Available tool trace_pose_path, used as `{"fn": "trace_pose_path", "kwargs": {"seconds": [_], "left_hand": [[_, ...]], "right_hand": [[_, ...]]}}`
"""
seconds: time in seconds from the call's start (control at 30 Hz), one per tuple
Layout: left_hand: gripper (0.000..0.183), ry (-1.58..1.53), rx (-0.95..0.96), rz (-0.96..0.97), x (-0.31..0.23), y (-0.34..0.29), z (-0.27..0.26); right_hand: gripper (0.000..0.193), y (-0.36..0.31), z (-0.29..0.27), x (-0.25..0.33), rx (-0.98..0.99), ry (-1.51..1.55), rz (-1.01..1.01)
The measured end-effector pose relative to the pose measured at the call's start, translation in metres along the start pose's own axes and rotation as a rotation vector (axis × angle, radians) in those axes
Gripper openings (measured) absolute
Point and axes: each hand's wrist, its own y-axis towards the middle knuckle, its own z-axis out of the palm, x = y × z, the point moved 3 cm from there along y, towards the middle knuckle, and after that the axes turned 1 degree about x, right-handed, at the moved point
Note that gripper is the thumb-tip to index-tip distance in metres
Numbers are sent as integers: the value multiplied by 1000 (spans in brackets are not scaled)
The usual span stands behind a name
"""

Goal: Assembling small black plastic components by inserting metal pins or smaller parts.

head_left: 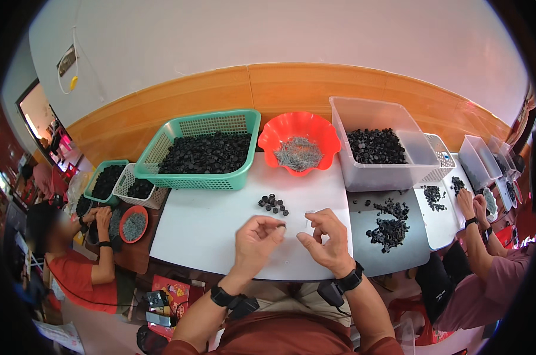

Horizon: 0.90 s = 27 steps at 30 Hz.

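Observation:
My left hand (256,244) is over the white table, thumb and forefinger pinched on a small black cap (281,225). Facing it, my right hand (328,241) has its fingers curled and its thumb held apart from the forefinger. A thin, pale sliver shows at that forefinger's tip, too faint to name. Just beyond the hands lies a loose group of small black caps (272,204). Behind them, a red scalloped bowl (269,131) holds many thin metal pins (298,155).
A green basket (197,181) of black parts stands back left, a clear plastic bin (386,176) of black parts back right. Black pieces (388,233) are heaped on the grey table section (419,242). One person (96,269) works at left, another (481,278) at right.

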Motion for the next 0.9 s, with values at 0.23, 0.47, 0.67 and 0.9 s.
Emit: {"fn": "trace_pose_path", "kwargs": {"seconds": [0.23, 0.47, 0.67, 0.9], "left_hand": [[20, 801, -275, 431, -98, 79, -55], [21, 929, -210, 601, -84, 80, -48], [19, 972, 119, 581, -23, 50, -5], [18, 1084, 225, 573, -16, 48, -1]], "right_hand": [[37, 3, 0, 3, -46, -26, 1], [29, 3, -6, -6, -210, -76, 4], [23, 3, -8, -18, -347, -152, 46], [12, 1, 0, -22, -69, -404, 293]]}}
